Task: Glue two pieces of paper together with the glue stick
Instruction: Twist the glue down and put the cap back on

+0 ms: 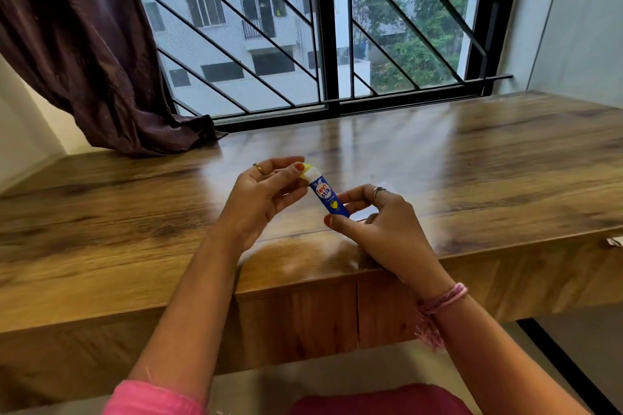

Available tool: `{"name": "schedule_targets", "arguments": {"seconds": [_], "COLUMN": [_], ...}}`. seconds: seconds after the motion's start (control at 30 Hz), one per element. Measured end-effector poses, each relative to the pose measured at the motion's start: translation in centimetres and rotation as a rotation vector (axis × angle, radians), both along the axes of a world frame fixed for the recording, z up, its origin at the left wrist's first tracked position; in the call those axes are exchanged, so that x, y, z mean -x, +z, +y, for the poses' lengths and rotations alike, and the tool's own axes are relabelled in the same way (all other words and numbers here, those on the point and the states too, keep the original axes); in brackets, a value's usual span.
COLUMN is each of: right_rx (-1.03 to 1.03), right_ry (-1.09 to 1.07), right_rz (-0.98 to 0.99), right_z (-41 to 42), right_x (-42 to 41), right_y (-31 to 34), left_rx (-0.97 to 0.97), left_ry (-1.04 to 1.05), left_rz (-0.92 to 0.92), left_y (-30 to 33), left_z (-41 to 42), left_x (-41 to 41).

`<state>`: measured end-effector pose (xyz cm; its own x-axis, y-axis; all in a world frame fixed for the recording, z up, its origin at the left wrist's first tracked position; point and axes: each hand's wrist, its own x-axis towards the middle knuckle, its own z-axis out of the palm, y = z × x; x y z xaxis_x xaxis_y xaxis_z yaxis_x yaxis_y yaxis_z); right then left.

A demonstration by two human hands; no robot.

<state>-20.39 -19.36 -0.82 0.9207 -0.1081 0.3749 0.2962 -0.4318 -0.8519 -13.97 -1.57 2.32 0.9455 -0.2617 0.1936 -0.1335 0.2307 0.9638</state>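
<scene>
The glue stick [328, 194] is a blue tube with a yellow heart on its label, held tilted in the air above the wooden desk [472, 158], its upper end leaning toward the left hand. It hangs over the desk's near half, closer to the front edge than to the window. At that upper end a white band and a yellow cap [308, 168] show, and the cap sits against the tube's tip; whether it is fully seated cannot be told.

The left hand [261, 200] pinches the cap between thumb and fingertips, the other fingers loosely curled below it. The right hand [374, 222] grips the tube's lower end, thumb under the base and fingers curled round the far side. A ring shows on a finger of each hand, and a pink thread band [445, 298] circles the right wrist.

Just beyond the right hand, something pale lies flat on the desk [365, 214], mostly hidden by the fingers; it may be paper, but that cannot be told.

Around the glue stick the desk surface stretches wide to both sides and back to the window, glossy with reflected light. The front edge of the desk runs beneath both forearms. Behind the glue stick stands the barred window [323, 27], and far to its left a dark curtain [84, 54] drapes down onto the desk's back corner.
</scene>
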Motion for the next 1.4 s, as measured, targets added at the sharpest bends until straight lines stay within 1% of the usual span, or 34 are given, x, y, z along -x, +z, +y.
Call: {"name": "schedule_targets", "arguments": {"seconds": [0.13,0.2,0.3,0.4,0.47,0.57,0.73,0.83,1.0,1.2,1.4], "right_rx": [0.011,0.017,0.035,0.059,0.062,0.056,0.067,0.08,0.108,0.127,0.136], "right_ry": [-0.001,-0.001,-0.021,-0.058,-0.078,-0.097,-0.121,-0.128,-0.133,-0.126,-0.149], "right_rz": [-0.019,-0.024,-0.045,-0.084,-0.11,-0.144,-0.189,-0.203,-0.203,-0.187,-0.228], "right_z": [-0.1,0.0,0.0,0.0,0.2,0.3,0.4,0.5,0.6,0.7,0.9], "right_x": [0.0,-0.1,0.0,0.0,0.0,0.1,0.0,0.0,0.1,0.3,0.0], "right_y": [0.0,0.0,-0.1,-0.4,-0.5,-0.6,-0.6,-0.5,-0.6,-0.4,-0.6], "left_rx": [0.06,0.051,-0.01,-0.132,-0.193,-0.253,-0.375,-0.37,-0.37,-0.342,-0.329], "left_ry": [-0.044,-0.058,-0.018,0.063,0.103,0.085,-0.074,-0.132,-0.083,-0.089,-0.066], "left_rz": [-0.004,-0.021,-0.082,-0.214,-0.271,-0.316,-0.28,-0.235,-0.224,-0.187,-0.237], "left_y": [0.1,0.2,0.0,-0.2,-0.3,-0.2,-0.9,-1.3,-1.4,-1.5,-1.5], "left_z": [0.1,0.2,0.0,-0.3,-0.7,-1.3,-1.9,-2.5,-2.9,-2.8,-2.9], "left_x": [0.1,0.1,0.1,0.4,0.7,1.1,1.8,2.1,2.0,1.9,2.0]}}
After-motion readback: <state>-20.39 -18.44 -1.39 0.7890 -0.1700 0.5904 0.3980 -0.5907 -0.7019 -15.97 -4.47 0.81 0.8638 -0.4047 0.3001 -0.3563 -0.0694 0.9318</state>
